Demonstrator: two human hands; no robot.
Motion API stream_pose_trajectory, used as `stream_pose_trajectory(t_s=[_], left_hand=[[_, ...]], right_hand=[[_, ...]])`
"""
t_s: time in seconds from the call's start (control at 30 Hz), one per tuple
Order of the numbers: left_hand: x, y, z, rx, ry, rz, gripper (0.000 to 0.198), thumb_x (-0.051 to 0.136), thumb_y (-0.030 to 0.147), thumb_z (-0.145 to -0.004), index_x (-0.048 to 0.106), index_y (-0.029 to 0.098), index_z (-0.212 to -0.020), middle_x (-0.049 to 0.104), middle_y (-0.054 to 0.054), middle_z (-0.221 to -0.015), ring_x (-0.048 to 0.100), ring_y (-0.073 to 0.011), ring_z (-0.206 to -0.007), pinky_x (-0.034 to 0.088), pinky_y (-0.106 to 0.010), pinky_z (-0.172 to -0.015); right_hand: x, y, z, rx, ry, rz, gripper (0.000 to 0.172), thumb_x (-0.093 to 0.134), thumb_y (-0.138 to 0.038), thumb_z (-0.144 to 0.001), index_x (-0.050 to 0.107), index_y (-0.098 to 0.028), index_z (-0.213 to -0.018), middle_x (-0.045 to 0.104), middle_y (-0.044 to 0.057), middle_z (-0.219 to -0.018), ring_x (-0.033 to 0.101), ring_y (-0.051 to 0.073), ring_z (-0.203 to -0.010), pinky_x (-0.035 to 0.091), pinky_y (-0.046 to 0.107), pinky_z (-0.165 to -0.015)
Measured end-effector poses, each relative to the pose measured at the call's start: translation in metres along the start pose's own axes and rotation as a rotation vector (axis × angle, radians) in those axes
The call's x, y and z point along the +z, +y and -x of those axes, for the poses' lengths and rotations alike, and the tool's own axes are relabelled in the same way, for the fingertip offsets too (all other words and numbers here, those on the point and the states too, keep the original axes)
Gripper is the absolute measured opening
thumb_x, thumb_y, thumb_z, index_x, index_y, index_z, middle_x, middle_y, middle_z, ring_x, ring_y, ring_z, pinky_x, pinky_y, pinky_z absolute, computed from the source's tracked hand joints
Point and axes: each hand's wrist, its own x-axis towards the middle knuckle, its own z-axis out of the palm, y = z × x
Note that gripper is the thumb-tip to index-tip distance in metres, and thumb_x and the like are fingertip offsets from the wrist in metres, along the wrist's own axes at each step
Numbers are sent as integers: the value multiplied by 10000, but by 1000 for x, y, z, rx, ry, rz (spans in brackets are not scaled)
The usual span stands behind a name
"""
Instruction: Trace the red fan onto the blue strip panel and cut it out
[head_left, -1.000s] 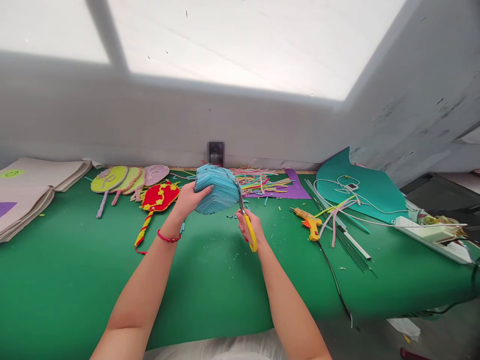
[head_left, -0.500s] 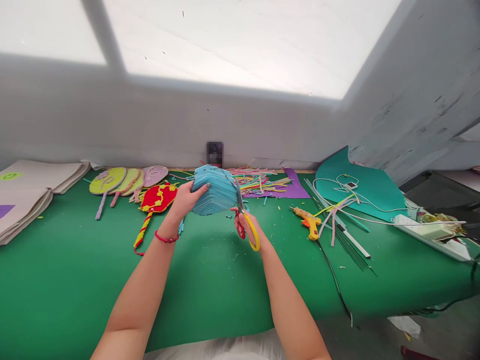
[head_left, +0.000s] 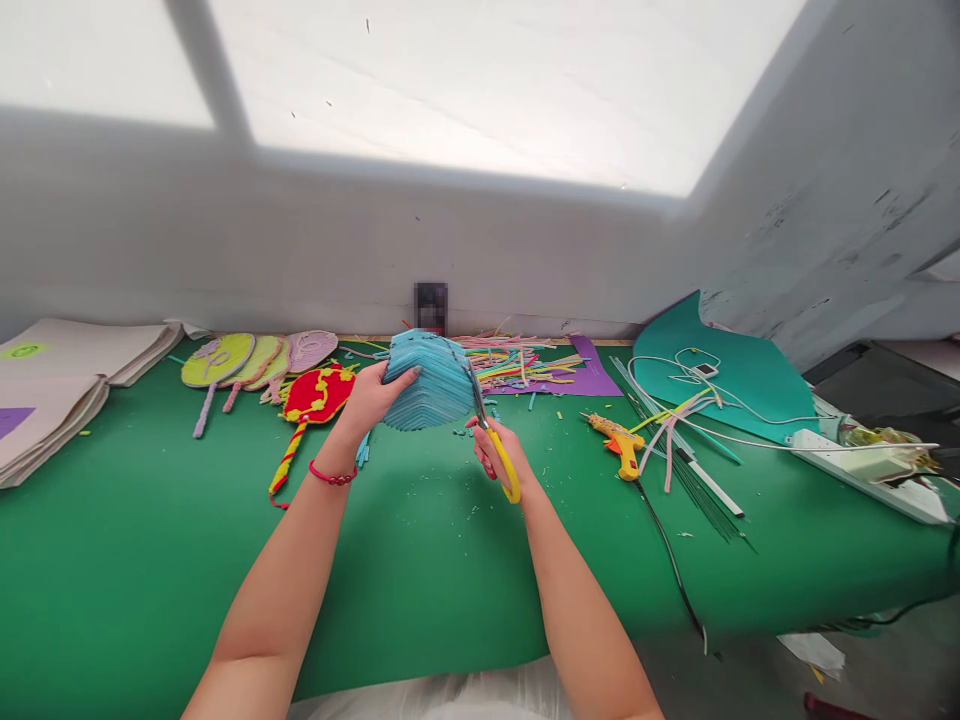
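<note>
My left hand (head_left: 379, 398) grips the left edge of a blue fan-shaped panel (head_left: 429, 385) of pipe cleaners laid side by side in a chevron pattern, held above the table. In my right hand (head_left: 496, 452) are scissors (head_left: 504, 470) with yellow and red handles. Their blades lie along the panel's right edge and look nearly closed. Small blue clippings (head_left: 364, 450) are on the table beneath. Just left of my left hand rests a red fan (head_left: 319, 396) with yellow trim and a twisted yellow-red handle.
Several finished fans (head_left: 217, 360) lie at the back left beside stacked boards (head_left: 52, 400). A heap of loose pipe cleaners (head_left: 517, 362) sits behind the panel. To the right are a yellow glue gun (head_left: 622, 445) with its cord, thin wires, a teal sheet (head_left: 735, 375) and a power strip (head_left: 862, 470).
The scissor handles have drawn together in my right hand, so the blades are nearer closed. My left hand and the blue panel have hardly moved.
</note>
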Motion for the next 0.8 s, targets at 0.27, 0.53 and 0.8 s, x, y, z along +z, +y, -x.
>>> stream_pose_trajectory(t_s=[0.27, 0.53, 0.8], left_hand=[[-1, 0, 0, 5, -2, -14, 537, 646, 627, -709, 720, 138, -917, 737, -84, -936, 654, -273, -886, 510, -350, -764], [1, -3, -1, -7, 13, 41, 546, 668, 630, -686, 718, 149, -941, 736, -89, -955, 655, -271, -893, 513, -352, -771], [-2, 2, -2, 3, 24, -33, 567, 630, 659, -704, 716, 138, -910, 735, -89, -919, 654, -268, -864, 505, -345, -752]], right_hand=[[0, -8, 2, 21, 26, -35, 510, 583, -692, -713, 564, -204, -861, 382, -82, -486, 301, 61, -361, 278, 209, -346], [1, -6, 1, 65, 48, -47, 517, 632, -693, -667, 559, -208, -832, 380, -88, -466, 290, 59, -340, 254, 214, -328], [-5, 3, -1, -4, -111, -51, 586, 468, -721, -788, 554, -208, -1057, 434, -73, -548, 344, 70, -401, 326, 203, -374]])
